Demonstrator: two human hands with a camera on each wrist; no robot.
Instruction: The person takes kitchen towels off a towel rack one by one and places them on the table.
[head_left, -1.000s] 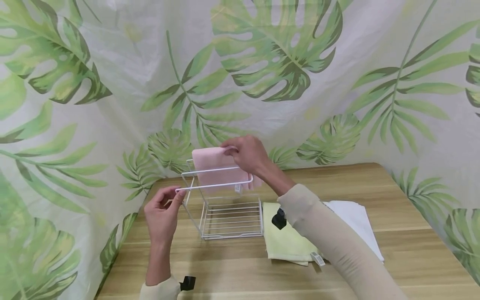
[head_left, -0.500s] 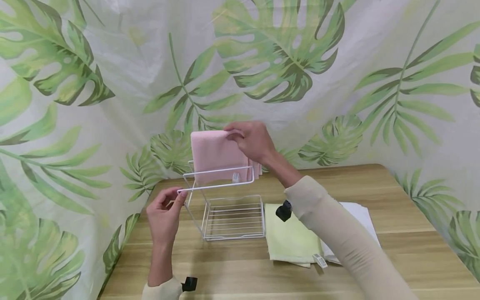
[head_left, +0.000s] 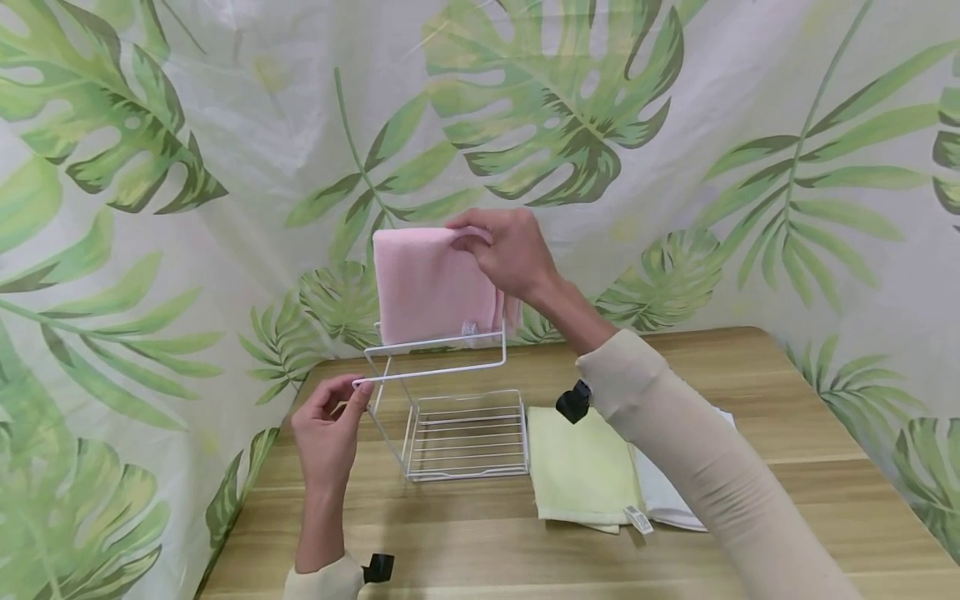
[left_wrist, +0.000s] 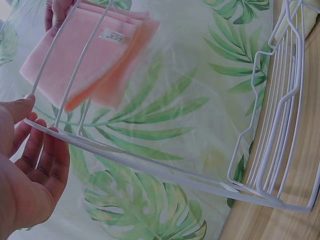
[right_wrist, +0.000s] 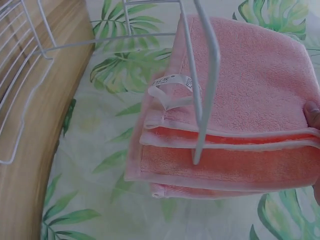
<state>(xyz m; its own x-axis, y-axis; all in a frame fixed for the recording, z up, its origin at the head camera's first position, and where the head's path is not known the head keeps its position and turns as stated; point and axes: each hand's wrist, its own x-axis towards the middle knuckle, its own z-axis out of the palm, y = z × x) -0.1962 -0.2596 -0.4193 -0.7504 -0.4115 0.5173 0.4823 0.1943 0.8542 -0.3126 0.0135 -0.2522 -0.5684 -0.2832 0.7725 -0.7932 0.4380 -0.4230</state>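
A folded pink towel [head_left: 435, 283] with a small white label hangs from my right hand [head_left: 517, 254], whose thumb and fingers pinch its top edge. In the right wrist view its layered edges fan apart, and the rack's bars pass in front of the towel [right_wrist: 250, 75]. The white wire rack [head_left: 427, 372] stands on the table, its upper bars just in front of the towel's lower edge. With thumb and fingertips, my left hand [head_left: 327, 425] pinches the rack's upper front left corner. The left wrist view shows those fingers around the frame [left_wrist: 150, 167].
Right of the rack's wire base [head_left: 468, 437] lies a folded yellow towel [head_left: 581, 475] with a label. A white towel [head_left: 667, 500] beside it is partly covered by my right sleeve. A leaf-patterned curtain [head_left: 600, 167] hangs behind the wooden table [head_left: 465, 542].
My right hand has risen, lifting the pink towel from behind the rack's upper bars until its lower edge is about level with them. The left hand keeps its grip on the corner.
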